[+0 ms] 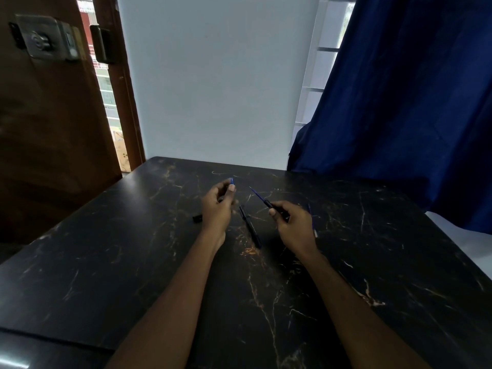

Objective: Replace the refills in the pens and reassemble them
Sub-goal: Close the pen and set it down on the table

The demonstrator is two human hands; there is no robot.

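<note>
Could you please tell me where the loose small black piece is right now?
In the head view, the small black piece lies on the dark table just left of the left hand, which pinches a blue tip.

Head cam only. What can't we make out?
All head view.
The blue piece in the left hand: mostly covered by fingers, too small to identify.
The pen barrel in the right hand: rear end hidden in the grip.
The refill on the table: partly behind the right hand.
The small black piece: dark on dark, shape unclear.
</note>
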